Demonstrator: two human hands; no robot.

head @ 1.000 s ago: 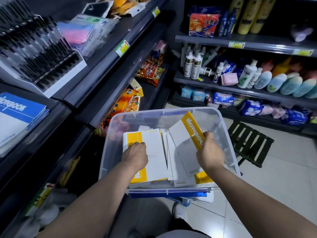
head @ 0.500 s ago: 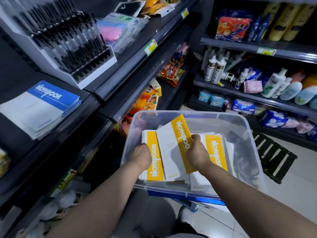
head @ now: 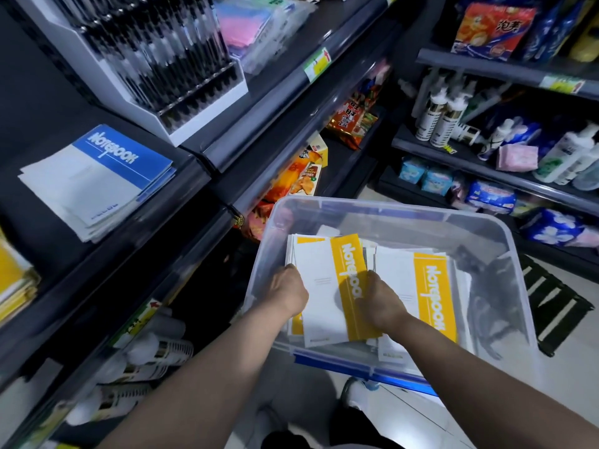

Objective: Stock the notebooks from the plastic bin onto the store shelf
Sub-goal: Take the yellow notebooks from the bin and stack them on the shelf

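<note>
- Two hands clamped one yellow notebook stack (head: 324, 293) inside the plastic bin (head: 389, 207). The left hand (head: 288, 294) curled round its left long edge. The right hand (head: 381, 307) curled over the yellow band on its right long edge. Fingertips were hidden.
- Stack sat in the bin's left half, over other notebooks; whether it was lifted clear of them could not be told.
- Long axis ran away from the person, far end leaning slightly left. "Notebook" lettering ran along that axis on the band.
- Second yellow stack (head: 431, 299) lay just beside it on the right, roughly parallel, band also on its right side. Bin floor showed to the right of it.
- Bin walls were clear plastic, with blue trim (head: 356, 367) along the near edge.
- Store shelf (head: 191, 170) stood to the left: dark, in stepped tiers, front lips running diagonally away.
- Blue notebooks (head: 97, 179) lay flat on it in a loose pile, blue band at the far end. Dark shelf surface showed between the pile and the lip.
- More yellow notebooks (head: 13, 280) lay on the shelf at the left frame edge.
- Pen display rack (head: 155, 63) stood farther along the shelf.
- Snack packets (head: 304, 176) filled a lower tier, between shelf lip and bin.
- Facing shelves held bottles (head: 437, 115).
- Black slatted stool (head: 557, 306) stood on the pale tiled floor (head: 567, 384), right of the bin.
</note>
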